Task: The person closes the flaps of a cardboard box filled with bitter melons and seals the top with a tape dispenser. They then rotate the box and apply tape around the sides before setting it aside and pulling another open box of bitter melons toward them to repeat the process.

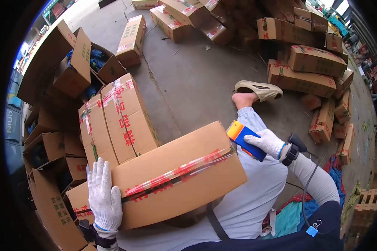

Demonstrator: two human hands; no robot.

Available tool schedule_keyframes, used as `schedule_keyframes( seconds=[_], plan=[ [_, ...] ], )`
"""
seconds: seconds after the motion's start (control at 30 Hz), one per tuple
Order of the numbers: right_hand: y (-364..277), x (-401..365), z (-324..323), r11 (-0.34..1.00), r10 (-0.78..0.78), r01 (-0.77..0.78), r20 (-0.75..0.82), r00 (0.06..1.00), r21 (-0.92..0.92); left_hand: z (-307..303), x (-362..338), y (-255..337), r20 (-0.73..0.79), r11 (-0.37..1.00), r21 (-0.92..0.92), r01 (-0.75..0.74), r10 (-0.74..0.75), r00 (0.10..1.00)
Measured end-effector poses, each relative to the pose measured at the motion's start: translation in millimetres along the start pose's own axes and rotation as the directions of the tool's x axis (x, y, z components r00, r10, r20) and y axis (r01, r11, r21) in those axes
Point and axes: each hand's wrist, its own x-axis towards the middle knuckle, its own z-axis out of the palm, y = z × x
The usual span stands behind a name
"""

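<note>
A long taped carton (184, 175) lies tilted across my lap, with red-printed tape along its middle seam. My left hand (104, 194), in a white knit glove, lies flat against the carton's left end, fingers stretched out. Beyond the carton's right end, my gloved right hand (266, 142) is closed round a blue and orange tape dispenser (246, 141). The dispenser's orange end points toward the carton's upper right corner. Two closed cartons (123, 119) stand just beyond the carton on my lap, to the left.
Open cartons (77, 62) with dark blue contents crowd the left side. Taped cartons (305, 77) are piled at the right and back on the concrete floor (180, 79). A sandalled foot (257, 92) rests ahead. A cable (310, 180) hangs from my right wrist.
</note>
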Motion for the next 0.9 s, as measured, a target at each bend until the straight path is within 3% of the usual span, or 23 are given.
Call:
schedule_keyframes(
  seconds=[0.03, 0.07, 0.1, 0.13, 0.17, 0.2, 0.27, 0.3, 0.33, 0.4, 0.43, 0.53, 0.57, 0.6, 0.63, 0.67, 0.73, 0.8, 0.83, 0.87, 0.9],
  plan=[
    [11, -38, 2, 0.936, -0.183, 0.216, -0.141, 0.973, 0.278, 1, -4, 8, -0.095, 0.992, -0.130, 0.008, -0.021, 0.995],
    [19, -73, 9, 0.885, -0.228, 0.279, -0.176, 0.958, 0.373, 4, -7, 19, -0.179, 0.965, -0.261, -0.005, -0.044, 0.983],
    [26, -108, 15, 0.819, -0.272, 0.340, -0.210, 0.939, 0.463, -1, -13, 48, -0.206, 0.838, -0.544, -0.030, -0.100, 0.973],
    [34, -143, 21, 0.741, -0.315, 0.397, -0.243, 0.918, 0.542, 5, -19, 74, -0.135, 0.580, -0.813, -0.048, -0.108, 0.985],
    [34, -168, 39, 0.688, -0.327, 0.463, -0.331, 0.885, 0.559, 16, -22, 102, -0.020, 0.271, -0.963, 0.002, -0.081, 0.996],
    [36, -187, 52, 0.699, -0.388, 0.527, -0.364, 0.847, 0.484, 16, -16, 142, 0.078, 0.068, -0.995, 0.077, 0.024, 0.997],
    [44, -207, 77, 0.711, -0.467, 0.577, -0.343, 0.815, 0.402, 40, -15, 182, 0.214, -0.129, -0.957, 0.258, 0.279, 0.936],
    [45, -212, 90, 0.713, -0.444, 0.549, -0.325, 0.835, 0.435, 55, -21, 201, 0.158, -0.290, -0.918, 0.271, 0.359, 0.920],
    [47, -214, 101, 0.696, -0.445, 0.553, -0.330, 0.833, 0.458, 62, -30, 212, 0.211, -0.335, -0.866, 0.371, 0.427, 0.879],
    [51, -217, 123, 0.659, -0.448, 0.561, -0.338, 0.828, 0.501, 58, -33, 218, 0.090, -0.110, -0.980, 0.164, 0.491, 0.867],
    [50, -219, 127, 0.632, -0.446, 0.563, -0.344, 0.826, 0.533, 46, -30, 209, 0.088, 0.120, -0.992, 0.024, 0.561, 0.823],
    [46, -225, 134, 0.624, -0.400, 0.500, -0.304, 0.865, 0.601, 44, -22, 191, 0.177, 0.355, -0.931, -0.082, 0.637, 0.750],
    [45, -224, 138, 0.611, -0.412, 0.494, -0.285, 0.866, 0.618, 43, -24, 193, 0.133, 0.316, -0.945, -0.087, 0.612, 0.780],
    [41, -222, 140, 0.600, -0.428, 0.493, -0.268, 0.863, 0.631, 45, -25, 193, 0.199, 0.111, -0.980, 0.165, 0.560, 0.804],
    [33, -223, 143, 0.559, -0.481, 0.553, -0.301, 0.823, 0.618, 51, -28, 194, 0.278, -0.121, -0.912, 0.393, 0.522, 0.806],
    [33, -222, 143, 0.612, -0.490, 0.582, -0.321, 0.810, 0.535, 50, -29, 197, 0.363, -0.349, -0.744, 0.570, 0.505, 0.783],
    [31, -219, 145, 0.696, -0.513, 0.624, -0.361, 0.779, 0.357, 40, -22, 200, 0.475, -0.229, -0.770, 0.596, 0.418, 0.774],
    [27, -218, 148, 0.728, -0.467, 0.572, -0.337, 0.818, 0.379, 35, -13, 200, 0.552, -0.050, -0.806, 0.590, 0.299, 0.779],
    [29, -219, 150, 0.756, -0.458, 0.547, -0.306, 0.834, 0.360, 39, -10, 193, 0.397, 0.107, -0.918, 0.382, 0.243, 0.885],
    [31, -221, 154, 0.762, -0.447, 0.530, -0.290, 0.846, 0.372, 21, -2, 197, 0.421, -0.027, -0.903, 0.429, 0.140, 0.896],
    [33, -222, 158, 0.768, -0.436, 0.513, -0.274, 0.857, 0.384, 11, 18, 191, 0.235, -0.055, -0.970, 0.238, 0.046, 0.971]
  ],
)
